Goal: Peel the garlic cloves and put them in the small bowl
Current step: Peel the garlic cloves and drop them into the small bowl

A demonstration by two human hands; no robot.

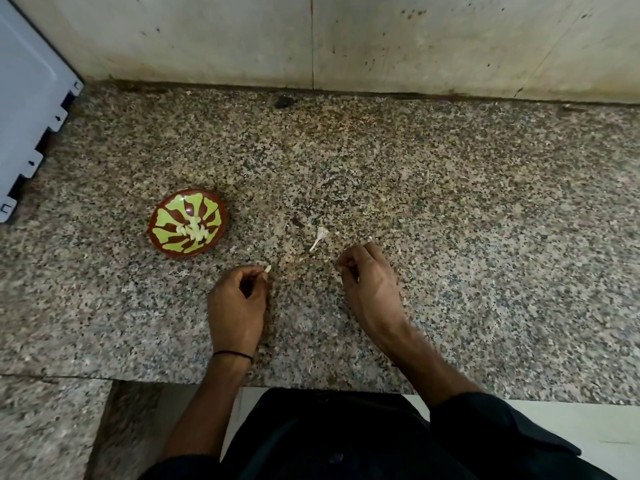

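Head view: speckled granite counter (450, 202), stained wall (415, 46) (bowl (211, 206) left).

Thin black band (232, 355) on the left wrist; black sleeves (485, 427) ending above bare forearms; black garment (329, 438).

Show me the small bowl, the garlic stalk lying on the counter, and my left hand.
small bowl (205, 207), head view, inner wall.
garlic stalk (319, 238), head view, its middle.
left hand (239, 303), head view, back of hand.

Left hand (239, 299) pinches a garlic bit (267, 269), right hand (367, 278) grips a skin scrap (369, 239); peeled cloves (194, 232) fill small bowl (207, 206), left.
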